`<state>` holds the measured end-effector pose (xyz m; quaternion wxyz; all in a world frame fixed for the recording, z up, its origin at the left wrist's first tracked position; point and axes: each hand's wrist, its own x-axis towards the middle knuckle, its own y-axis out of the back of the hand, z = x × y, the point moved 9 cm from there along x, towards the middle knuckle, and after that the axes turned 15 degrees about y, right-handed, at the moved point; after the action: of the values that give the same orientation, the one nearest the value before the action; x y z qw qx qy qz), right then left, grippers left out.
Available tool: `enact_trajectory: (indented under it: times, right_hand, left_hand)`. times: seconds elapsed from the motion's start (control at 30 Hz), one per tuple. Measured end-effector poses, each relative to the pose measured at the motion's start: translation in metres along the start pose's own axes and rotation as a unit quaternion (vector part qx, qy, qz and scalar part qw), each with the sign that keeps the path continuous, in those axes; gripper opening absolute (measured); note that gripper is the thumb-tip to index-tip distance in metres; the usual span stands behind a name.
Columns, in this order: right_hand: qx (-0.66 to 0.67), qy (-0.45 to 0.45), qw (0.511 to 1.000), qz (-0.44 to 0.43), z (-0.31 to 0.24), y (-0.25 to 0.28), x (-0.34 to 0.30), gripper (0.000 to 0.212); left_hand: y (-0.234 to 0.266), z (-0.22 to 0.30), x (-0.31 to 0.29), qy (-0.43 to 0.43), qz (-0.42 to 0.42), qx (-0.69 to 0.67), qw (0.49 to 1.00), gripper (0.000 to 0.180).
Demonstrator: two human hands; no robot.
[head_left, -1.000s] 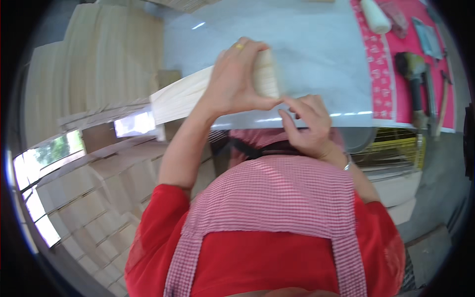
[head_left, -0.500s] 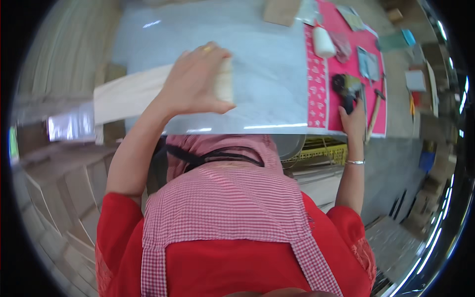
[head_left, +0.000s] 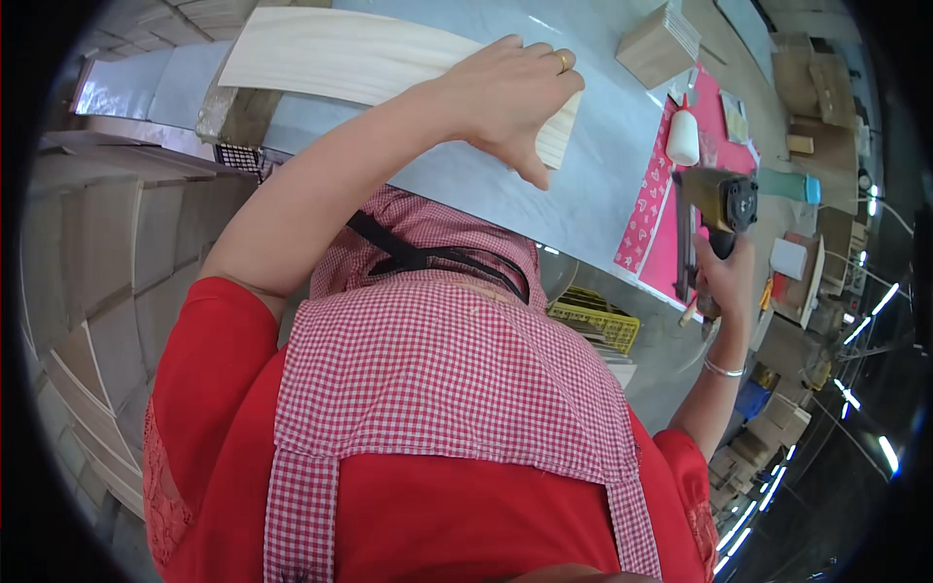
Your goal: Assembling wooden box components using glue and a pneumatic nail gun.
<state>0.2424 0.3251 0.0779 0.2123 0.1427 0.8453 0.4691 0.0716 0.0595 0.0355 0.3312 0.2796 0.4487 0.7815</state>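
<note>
A long pale wooden board lies across the left part of the grey-topped table. My left hand spans its right end, thumb at the near edge and fingers over the far one. Layered edges show at that end, like several thin boards stacked. In my right hand is a nail gun, gripped by its handle and raised over the pink mat at the right. Its head is yellow and black, and a long dark magazine runs down its left side.
Beyond my left hand stands a stack of wooden pieces. A white glue bottle sits on the mat, with a teal bottle further right. A wooden block is under the board's left end. A yellow crate stands below the table.
My right hand has picked up the nail gun from the pink mat and turned it upright. My left hand stays on the board's end. The whole view has tilted.
</note>
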Motion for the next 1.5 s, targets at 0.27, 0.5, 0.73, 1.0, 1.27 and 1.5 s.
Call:
enact_trajectory:
  times: [0.27, 0.5, 0.73, 1.0, 1.27, 1.5]
  right_hand:
    - [-0.015, 0.313, 0.946, -0.086, -0.130, -0.007, -0.019, 0.033]
    - [-0.093, 0.285, 0.937, -0.182, -0.150, -0.025, -0.017, 0.041]
    - [-0.085, 0.325, 0.925, -0.176, -0.161, -0.030, -0.013, 0.040]
    - [-0.130, 0.385, 0.894, -0.190, -0.171, -0.027, -0.014, 0.041]
    - [-0.139, 0.396, 0.890, -0.175, -0.172, -0.019, -0.007, 0.040]
    - [-0.022, 0.325, 0.941, -0.093, -0.174, -0.011, 0.026, 0.038]
  left_hand:
    - [-0.003, 0.003, 0.001, 0.010, -0.009, 0.015, 1.000, 0.083]
    - [-0.004, 0.003, 0.000, 0.016, -0.001, 0.019, 1.000, 0.081]
    - [-0.004, 0.002, -0.001, 0.023, -0.006, 0.012, 1.000, 0.080]
    - [-0.003, 0.004, 0.000, 0.022, 0.004, 0.012, 1.000, 0.079]
    - [0.005, -0.001, -0.006, 0.034, 0.067, 0.032, 0.997, 0.072]
    - [0.005, -0.004, -0.006, 0.060, 0.031, 0.009, 0.998, 0.071]
